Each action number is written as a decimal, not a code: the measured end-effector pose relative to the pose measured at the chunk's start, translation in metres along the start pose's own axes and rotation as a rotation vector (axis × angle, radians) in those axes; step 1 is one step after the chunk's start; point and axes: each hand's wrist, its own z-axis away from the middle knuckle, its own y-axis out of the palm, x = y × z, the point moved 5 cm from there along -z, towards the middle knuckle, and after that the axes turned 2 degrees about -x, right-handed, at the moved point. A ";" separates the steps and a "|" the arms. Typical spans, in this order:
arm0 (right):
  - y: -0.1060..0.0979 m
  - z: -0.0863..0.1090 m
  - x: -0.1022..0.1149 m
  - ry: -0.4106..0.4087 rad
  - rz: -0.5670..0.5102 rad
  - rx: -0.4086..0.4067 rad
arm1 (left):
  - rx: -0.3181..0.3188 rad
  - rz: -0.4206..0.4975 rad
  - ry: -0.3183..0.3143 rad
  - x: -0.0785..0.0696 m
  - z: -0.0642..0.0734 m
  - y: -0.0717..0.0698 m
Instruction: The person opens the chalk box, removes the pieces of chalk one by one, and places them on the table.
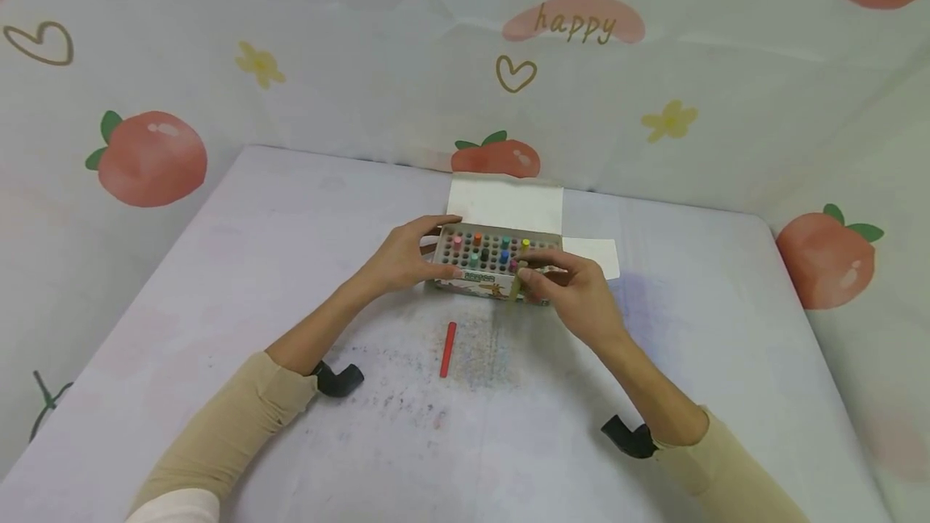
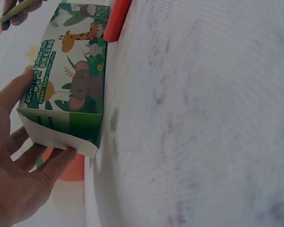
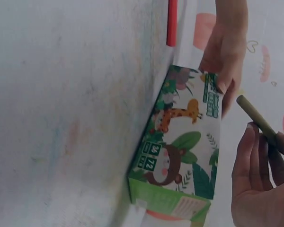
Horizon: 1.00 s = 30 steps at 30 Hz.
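Observation:
A box of colored chalk [image 1: 488, 287] with printed animals stands on the table, its lid raised at the back. Several chalk sticks poke up from its holed tray. My left hand [image 1: 407, 257] grips the box at its left end, thumb on the front edge and fingers around the side and a white end flap [image 2: 61, 137]. Between thumb and fingers, my right hand [image 1: 581, 289] pinches an olive-green chalk stick [image 3: 255, 116], held slanted over the front right of the box. A red chalk stick [image 1: 448, 349] lies on the table in front of the box.
The white lid [image 1: 504, 204] leans up toward the backdrop, and a white flap [image 1: 592, 255] sticks out at the box's right end. Colored smudges [image 1: 479, 353] mark the pale table cover. Black curved pieces [image 1: 340, 380] sit at both wrists.

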 end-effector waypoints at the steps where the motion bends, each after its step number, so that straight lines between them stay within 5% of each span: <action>1: 0.001 0.001 -0.002 0.017 -0.013 0.004 | 0.002 0.003 -0.001 0.000 0.000 0.000; 30: 0.058 0.016 -0.040 0.255 -0.151 0.250 | 0.020 0.023 0.015 0.000 0.000 0.002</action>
